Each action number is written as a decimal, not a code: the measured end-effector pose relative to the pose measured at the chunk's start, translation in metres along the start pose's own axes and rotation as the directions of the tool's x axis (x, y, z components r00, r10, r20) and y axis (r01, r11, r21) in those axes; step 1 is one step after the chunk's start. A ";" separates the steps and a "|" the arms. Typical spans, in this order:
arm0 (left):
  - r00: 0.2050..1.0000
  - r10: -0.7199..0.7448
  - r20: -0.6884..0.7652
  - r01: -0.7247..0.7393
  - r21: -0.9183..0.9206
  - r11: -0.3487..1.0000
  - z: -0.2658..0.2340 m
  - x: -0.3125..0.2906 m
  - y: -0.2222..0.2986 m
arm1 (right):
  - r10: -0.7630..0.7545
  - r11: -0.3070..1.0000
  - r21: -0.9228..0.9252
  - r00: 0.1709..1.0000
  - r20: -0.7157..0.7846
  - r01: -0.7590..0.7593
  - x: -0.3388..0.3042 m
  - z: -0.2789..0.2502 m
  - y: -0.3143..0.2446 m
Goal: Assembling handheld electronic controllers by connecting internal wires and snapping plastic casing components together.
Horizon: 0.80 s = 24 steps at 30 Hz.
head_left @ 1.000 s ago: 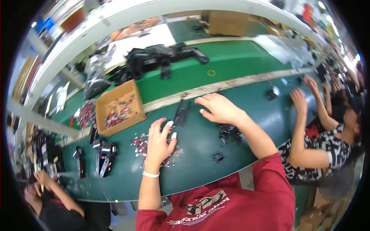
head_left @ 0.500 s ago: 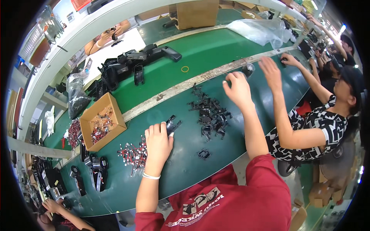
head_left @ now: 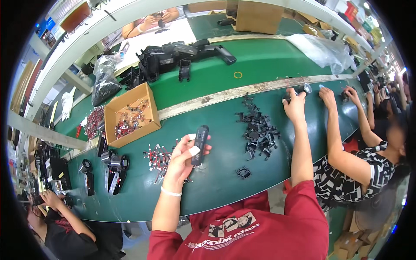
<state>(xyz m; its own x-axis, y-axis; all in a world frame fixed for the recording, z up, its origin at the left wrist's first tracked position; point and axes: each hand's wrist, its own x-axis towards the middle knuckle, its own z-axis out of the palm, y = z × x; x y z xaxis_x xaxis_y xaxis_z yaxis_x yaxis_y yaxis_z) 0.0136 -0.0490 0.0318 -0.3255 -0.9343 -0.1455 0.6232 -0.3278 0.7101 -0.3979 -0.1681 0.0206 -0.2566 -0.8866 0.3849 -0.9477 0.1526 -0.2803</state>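
My left hand [head_left: 181,158], with white covers on some fingertips, grips a long black plastic housing [head_left: 200,145] tilted upright above the table. Under and beside that wrist lies a pile of small parts with red, black and white wires [head_left: 156,159]. My right hand [head_left: 295,106] is at the far side of the table, fingers curled round a dark part that they mostly hide. Touching or just beyond those fingers is a round, shiny dark piece [head_left: 306,88]. Between my hands is a heap of small black plastic clips [head_left: 260,134], with a smaller cluster [head_left: 243,173] nearer me.
A cardboard box [head_left: 152,125] of wired parts stands left, beside black handled devices [head_left: 115,173]. Beyond the pale strip, black housings [head_left: 169,58] pile on the green surface [head_left: 208,78], near a yellow ring [head_left: 238,75]. A co-worker's hand [head_left: 328,97] works close on my right.
My left hand has turned over and lifted the black housing off the table. My right hand has gone from open to curled round a dark part. The view has swung left.
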 end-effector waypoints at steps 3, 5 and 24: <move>0.992 0.060 0.113 -0.065 0.043 0.997 -0.002 -0.002 -0.002 | -0.053 0.977 0.201 0.997 -0.058 0.064 -0.009 -0.013 -0.021; 1.000 0.009 0.008 -0.011 0.278 0.960 0.009 -0.007 0.001 | -0.133 0.893 0.401 0.971 -0.197 0.204 -0.027 -0.044 -0.063; 0.988 0.097 0.119 -0.151 0.864 0.480 0.030 -0.013 -0.017 | -0.692 0.190 0.944 0.646 0.323 -0.269 -0.114 -0.030 -0.171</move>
<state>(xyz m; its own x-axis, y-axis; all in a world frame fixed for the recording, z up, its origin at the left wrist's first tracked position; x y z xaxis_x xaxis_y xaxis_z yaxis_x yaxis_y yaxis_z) -0.0136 -0.0271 0.0425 -0.3459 -0.9383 0.0070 -0.2662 0.1052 0.9582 -0.2120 -0.0802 0.0510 0.5515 -0.8189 0.1587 0.0684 -0.1452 -0.9870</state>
